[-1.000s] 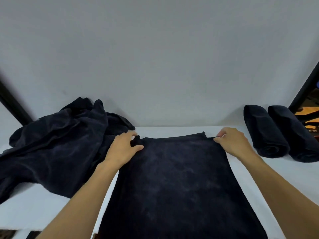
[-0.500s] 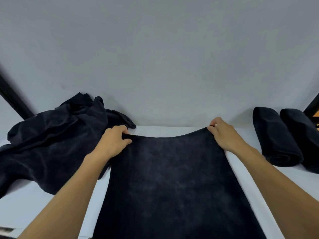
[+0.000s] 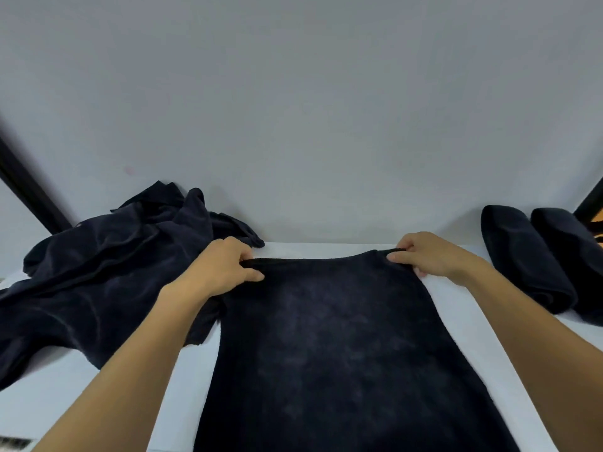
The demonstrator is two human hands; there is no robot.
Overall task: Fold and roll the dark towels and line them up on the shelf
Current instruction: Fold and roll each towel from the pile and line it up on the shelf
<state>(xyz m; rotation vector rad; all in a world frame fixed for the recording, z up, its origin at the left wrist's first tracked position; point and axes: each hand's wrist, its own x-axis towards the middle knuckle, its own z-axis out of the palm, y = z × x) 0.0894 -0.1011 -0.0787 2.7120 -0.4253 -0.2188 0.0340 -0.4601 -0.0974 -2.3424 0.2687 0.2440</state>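
Step in hand: fold stage on one towel [image 3: 342, 347]. It lies spread flat on the shelf [image 3: 463, 321], centre, with its far edge near the wall [image 3: 293, 125] and its near end running off the bottom of the view. Left hand [image 3: 222, 269] pinches the far-left corner, thumb on top, fingers curled over the hem. Right hand [image 3: 430, 256] pinches the far-right corner the same way. The far edge is stretched between them, and looks slightly raised at the right corner. Pile [image 3: 98, 278] of unfolded dark towels sits at left, right up against the towel's left edge under the left forearm; touching or overlapping, can't tell. Two rolls [image 3: 522, 262] lie side by side at right, touching each other and apart from the flat towel. Judgement: two done, one in work, pile pending, and the count in the pile isn't readable. Next move is probably to bring both corners back toward the person to halve the towel. That needs both hands travelling together so the edges line up. An uneven pull would skew the fold and give a lopsided roll. The cloth looks limp, so it should stay where it's laid. Risk: the left corner snagging the pile and dragging it in.
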